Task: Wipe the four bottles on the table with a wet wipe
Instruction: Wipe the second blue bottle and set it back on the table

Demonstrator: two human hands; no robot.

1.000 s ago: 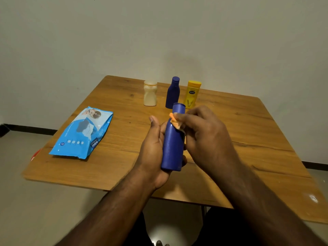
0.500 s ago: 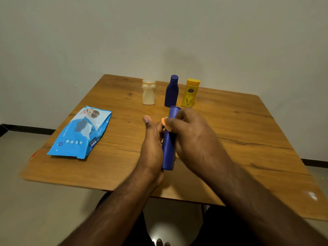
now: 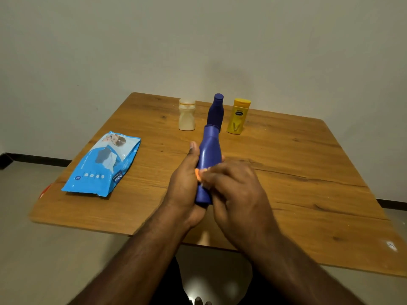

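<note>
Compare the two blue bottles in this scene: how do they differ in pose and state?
The held blue bottle is off the table, tilted away, gripped by the left hand; the standing blue bottle rests upright, untouched. The right hand presses an orange wipe on the held one only. Both are dark blue with matching caps.

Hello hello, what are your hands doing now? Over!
Left hand grips blue bottle. Right hand presses orange wipe on its lower body. Three bottles wait upright behind; nothing blocking.

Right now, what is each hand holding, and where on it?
The left hand grips the blue bottle around its lower body. The right hand pinches an orange wipe against the bottle's middle.
</note>
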